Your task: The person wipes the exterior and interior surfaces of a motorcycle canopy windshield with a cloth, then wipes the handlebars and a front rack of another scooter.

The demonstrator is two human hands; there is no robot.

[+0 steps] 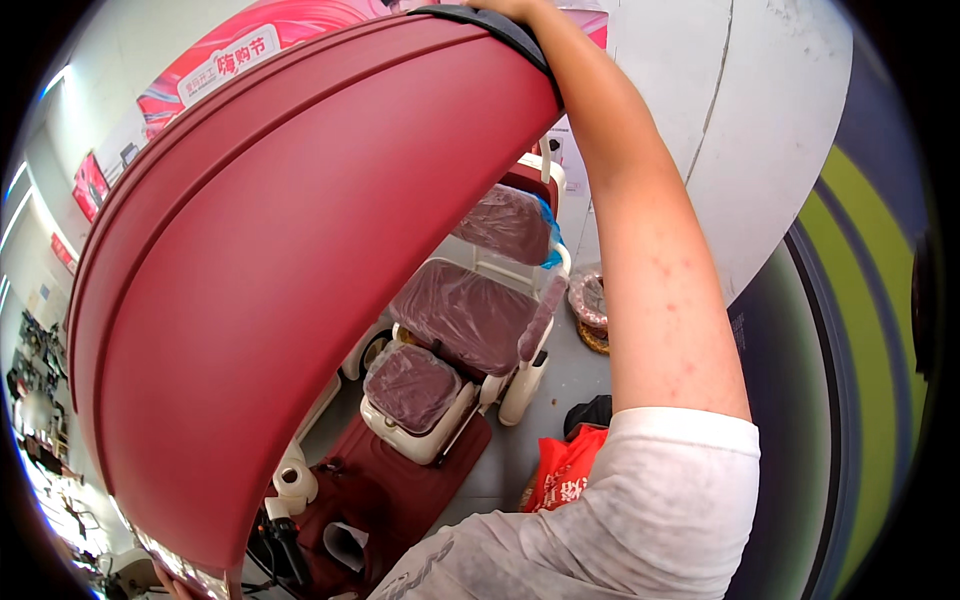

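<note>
Dark red canopy (250, 260), largest thing I saw, slanted over vehicle (522, 395) with dark red floorboard (455, 472). Rear seat (468, 312), under clear film, stood beyond floorboard's far edge. Smaller front seat (412, 385), also under film, stood near same edge. Red bag (565, 470) lay beside floorboard's right edge. Right hand (503, 6) touched black trim (510, 35) at canopy's upper right corner; grip was cut from sight, could not tell. Left hand (172, 583), partly visible, was at canopy's lower left corner; spread or pinching, could not tell.
</note>
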